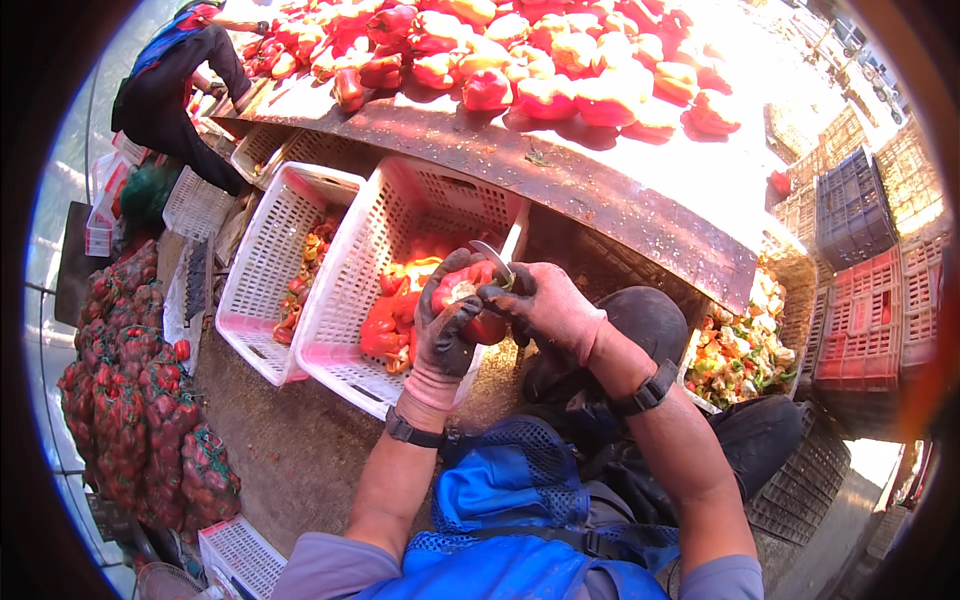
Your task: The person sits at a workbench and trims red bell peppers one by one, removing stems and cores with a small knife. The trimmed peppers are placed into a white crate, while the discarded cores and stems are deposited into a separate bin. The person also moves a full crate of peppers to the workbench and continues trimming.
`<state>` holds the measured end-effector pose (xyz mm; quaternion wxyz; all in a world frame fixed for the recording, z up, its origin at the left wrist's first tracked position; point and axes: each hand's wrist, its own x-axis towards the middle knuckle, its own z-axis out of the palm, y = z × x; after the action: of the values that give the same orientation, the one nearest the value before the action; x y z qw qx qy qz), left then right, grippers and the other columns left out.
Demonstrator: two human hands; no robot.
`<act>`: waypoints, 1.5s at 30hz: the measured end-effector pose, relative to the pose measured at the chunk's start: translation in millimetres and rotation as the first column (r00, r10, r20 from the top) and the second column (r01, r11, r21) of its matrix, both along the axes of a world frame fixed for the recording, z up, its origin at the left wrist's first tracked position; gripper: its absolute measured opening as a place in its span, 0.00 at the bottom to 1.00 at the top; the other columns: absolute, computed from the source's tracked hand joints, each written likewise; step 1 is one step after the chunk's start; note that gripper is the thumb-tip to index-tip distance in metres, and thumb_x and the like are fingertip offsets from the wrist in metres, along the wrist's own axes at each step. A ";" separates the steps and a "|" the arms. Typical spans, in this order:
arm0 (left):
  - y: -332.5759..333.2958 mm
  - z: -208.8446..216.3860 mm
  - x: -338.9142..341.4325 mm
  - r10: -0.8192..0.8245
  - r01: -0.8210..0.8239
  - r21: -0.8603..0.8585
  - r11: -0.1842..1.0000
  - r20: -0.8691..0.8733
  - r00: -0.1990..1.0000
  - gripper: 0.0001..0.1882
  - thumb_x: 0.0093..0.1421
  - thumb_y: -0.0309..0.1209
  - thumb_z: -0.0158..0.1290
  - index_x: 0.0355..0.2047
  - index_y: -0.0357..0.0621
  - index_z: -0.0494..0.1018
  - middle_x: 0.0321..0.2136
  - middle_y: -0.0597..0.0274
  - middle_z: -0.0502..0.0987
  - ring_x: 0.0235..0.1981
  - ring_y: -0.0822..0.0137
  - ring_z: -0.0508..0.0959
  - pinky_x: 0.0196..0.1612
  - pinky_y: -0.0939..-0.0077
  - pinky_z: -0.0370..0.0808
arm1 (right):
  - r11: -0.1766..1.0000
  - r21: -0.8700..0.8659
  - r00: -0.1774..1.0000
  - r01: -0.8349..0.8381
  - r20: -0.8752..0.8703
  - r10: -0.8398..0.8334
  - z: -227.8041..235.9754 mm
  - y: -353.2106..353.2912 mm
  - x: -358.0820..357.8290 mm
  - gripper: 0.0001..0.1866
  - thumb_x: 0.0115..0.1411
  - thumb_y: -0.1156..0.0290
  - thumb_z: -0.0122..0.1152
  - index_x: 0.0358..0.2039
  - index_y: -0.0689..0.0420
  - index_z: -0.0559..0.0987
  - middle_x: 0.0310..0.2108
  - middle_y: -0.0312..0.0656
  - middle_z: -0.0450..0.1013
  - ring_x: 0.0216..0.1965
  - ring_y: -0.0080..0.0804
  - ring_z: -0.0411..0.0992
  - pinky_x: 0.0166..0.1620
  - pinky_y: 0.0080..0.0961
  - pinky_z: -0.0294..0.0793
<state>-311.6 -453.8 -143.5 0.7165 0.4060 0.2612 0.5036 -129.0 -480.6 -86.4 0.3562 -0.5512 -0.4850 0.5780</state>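
Observation:
Above a white plastic crate [345,290], my left hand [440,335], in a pink glove with dark fingers, is wrapped round a red bell pepper [462,285]. A pale patch shows on the pepper's face. My right hand [545,305], gloved the same way, grips a small curved-bladed knife [490,256] close against the pepper. Its handle is mostly hidden by the fingers. Red pepper pieces [385,325] lie in the crate below. Both wrists carry dark bands.
Whole red peppers [545,95] are heaped on a table [640,210] ahead. Another white crate [262,235] with pieces stands left, beyond it net sacks of peppers [150,440]. Right are a bin of pepper scraps [745,340] and stacked crates [865,320]. A person [180,80] bends at far left.

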 end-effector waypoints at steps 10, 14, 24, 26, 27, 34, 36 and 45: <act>3.2 -12.8 6.7 0.072 -0.079 -0.080 0.994 -0.089 0.993 0.27 0.64 0.34 0.60 0.60 0.34 0.69 0.52 0.56 0.76 0.51 0.68 0.77 0.56 0.73 0.77 | 0.915 0.372 0.875 -0.155 0.482 -0.048 3.2 -5.8 -0.2 0.23 0.60 0.59 0.67 0.52 0.57 0.78 0.40 0.55 0.81 0.46 0.53 0.79 0.51 0.43 0.77; 20.1 -33.9 -5.0 0.150 -0.130 0.087 0.988 -0.276 0.949 0.25 0.65 0.34 0.60 0.60 0.42 0.71 0.57 0.55 0.74 0.56 0.63 0.76 0.59 0.68 0.76 | 0.942 0.328 0.921 -0.068 0.383 -0.067 8.0 -4.7 3.0 0.22 0.61 0.58 0.68 0.51 0.57 0.80 0.39 0.54 0.81 0.45 0.52 0.79 0.51 0.41 0.78; 123.3 -63.0 -34.3 0.467 -0.517 -0.056 0.854 -0.355 0.810 0.33 0.52 0.31 0.73 0.56 0.38 0.71 0.47 0.59 0.74 0.49 0.66 0.75 0.54 0.70 0.73 | 0.750 0.189 0.773 0.634 -0.123 -0.622 74.1 -50.0 143.6 0.19 0.66 0.59 0.66 0.51 0.58 0.80 0.30 0.31 0.76 0.20 0.17 0.69 0.24 0.16 0.67; 144.2 -60.5 -33.8 0.398 -0.443 0.043 0.895 -0.525 0.752 0.38 0.51 0.32 0.74 0.58 0.31 0.68 0.46 0.56 0.75 0.47 0.69 0.75 0.51 0.73 0.73 | 0.688 0.288 0.724 0.666 -0.023 -0.690 74.7 -73.5 189.7 0.21 0.66 0.56 0.67 0.51 0.58 0.81 0.28 0.31 0.74 0.18 0.17 0.68 0.23 0.17 0.66; 152.5 -60.7 -29.0 0.391 -0.405 0.141 0.903 -0.658 0.643 0.40 0.51 0.33 0.74 0.59 0.29 0.67 0.46 0.55 0.76 0.47 0.69 0.74 0.51 0.74 0.73 | 0.637 0.267 0.642 0.723 0.079 -0.763 71.0 -85.9 213.9 0.20 0.65 0.55 0.67 0.49 0.58 0.81 0.26 0.31 0.73 0.18 0.17 0.67 0.22 0.18 0.66; 199.2 -21.4 81.8 0.711 0.293 0.774 0.561 -0.632 0.309 0.50 0.45 0.37 0.76 0.65 0.38 0.63 0.60 0.44 0.71 0.62 0.45 0.70 0.65 0.57 0.68 | 0.502 0.112 0.299 0.858 0.685 -0.664 6.3 -180.2 351.6 0.19 0.60 0.56 0.72 0.40 0.59 0.81 0.23 0.35 0.75 0.18 0.22 0.68 0.21 0.25 0.68; 212.5 2.0 136.3 0.658 0.407 0.774 0.484 -0.629 0.414 0.55 0.43 0.35 0.76 0.69 0.41 0.58 0.63 0.45 0.68 0.65 0.46 0.66 0.68 0.57 0.66 | 0.634 0.152 0.123 0.758 0.922 -0.367 -12.7 -193.0 357.7 0.18 0.59 0.59 0.73 0.41 0.59 0.80 0.23 0.37 0.75 0.19 0.25 0.70 0.22 0.27 0.71; 281.7 84.5 318.9 0.529 0.848 0.287 0.445 -0.848 0.010 0.48 0.46 0.40 0.71 0.66 0.42 0.64 0.62 0.43 0.70 0.64 0.46 0.69 0.67 0.60 0.67 | 0.745 -0.194 0.634 0.638 0.682 -0.365 1.3 -188.7 318.2 0.21 0.61 0.65 0.66 0.52 0.64 0.79 0.42 0.52 0.82 0.34 0.38 0.82 0.40 0.34 0.81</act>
<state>7.3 -172.1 -59.0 0.0569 0.9506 0.3049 -0.0078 189.2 -669.3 -85.1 0.2054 -0.8830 -0.2578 0.3342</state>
